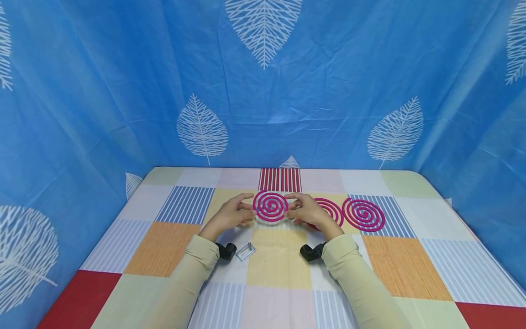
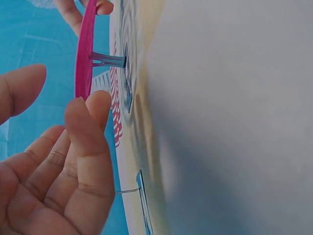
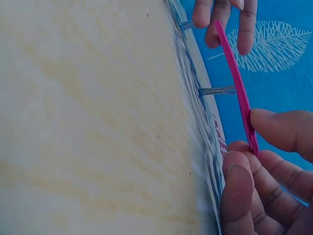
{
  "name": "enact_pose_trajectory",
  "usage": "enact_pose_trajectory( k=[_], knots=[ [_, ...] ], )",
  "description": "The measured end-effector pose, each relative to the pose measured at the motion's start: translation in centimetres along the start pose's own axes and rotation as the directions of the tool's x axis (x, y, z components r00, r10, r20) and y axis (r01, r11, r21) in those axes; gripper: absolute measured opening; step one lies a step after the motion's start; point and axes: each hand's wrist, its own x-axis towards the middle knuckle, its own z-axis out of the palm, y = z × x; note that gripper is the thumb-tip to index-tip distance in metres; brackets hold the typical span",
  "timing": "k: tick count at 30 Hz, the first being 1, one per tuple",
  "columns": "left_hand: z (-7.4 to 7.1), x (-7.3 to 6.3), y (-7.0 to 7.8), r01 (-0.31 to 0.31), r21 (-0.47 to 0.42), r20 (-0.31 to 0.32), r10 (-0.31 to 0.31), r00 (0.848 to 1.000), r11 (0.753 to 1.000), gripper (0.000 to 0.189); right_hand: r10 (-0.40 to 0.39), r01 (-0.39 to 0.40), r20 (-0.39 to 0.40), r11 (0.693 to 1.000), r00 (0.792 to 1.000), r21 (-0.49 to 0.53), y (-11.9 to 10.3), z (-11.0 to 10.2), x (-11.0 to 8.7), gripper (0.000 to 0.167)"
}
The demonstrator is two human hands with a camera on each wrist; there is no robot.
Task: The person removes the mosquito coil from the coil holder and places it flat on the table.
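A magenta mosquito coil [image 1: 270,204] sits level, raised off the table on the upright prong of a thin metal stand [image 2: 110,60]. At its right edge my right hand [image 1: 306,209] pinches the rim, index fingertip on the upper face and other fingers below, as the right wrist view shows. On the opposite side is my left hand [image 1: 234,212]; a fingertip comes right to the coil's rim while its raised index finger [image 2: 27,88] stands apart from it. A second metal stand [image 1: 246,251] with a bent-up prong lies near my left wrist.
Two more magenta coils lie flat to the right: one coil [image 1: 338,211] partly hidden behind my right hand and forearm, and another coil [image 1: 365,214] beside it. A patchwork cloth [image 1: 279,269] covers the table. Blue leaf-printed curtains [image 1: 263,100] enclose its back and sides.
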Motion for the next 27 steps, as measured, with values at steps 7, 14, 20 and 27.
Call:
enact_pose_trajectory(
  k=[7,14,20,27],
  knots=[
    [-0.2,-0.2,0.2,-0.038,-0.002,0.009,0.038,0.999,0.999,0.069,-0.047,0.047,-0.003,0.998,0.999,0.041,0.2,-0.4,-0.2,0.064],
    [-0.4,-0.2,0.4,-0.096,0.012,-0.008,0.096,0.995,0.995,0.070,-0.105,0.105,-0.009,0.990,0.994,0.099,0.0,-0.7,-0.3,0.064],
    [-0.6,-0.1,0.4,-0.139,0.021,-0.029,0.140,0.990,0.990,0.070,-0.188,0.190,-0.027,0.971,0.982,0.148,0.0,-1.0,-0.3,0.065],
    [-0.7,-0.2,0.8,-0.158,0.018,-0.063,0.158,0.985,0.987,0.072,-0.228,0.232,-0.043,0.954,0.973,0.191,-0.3,-1.1,-0.4,0.064]
  ],
)
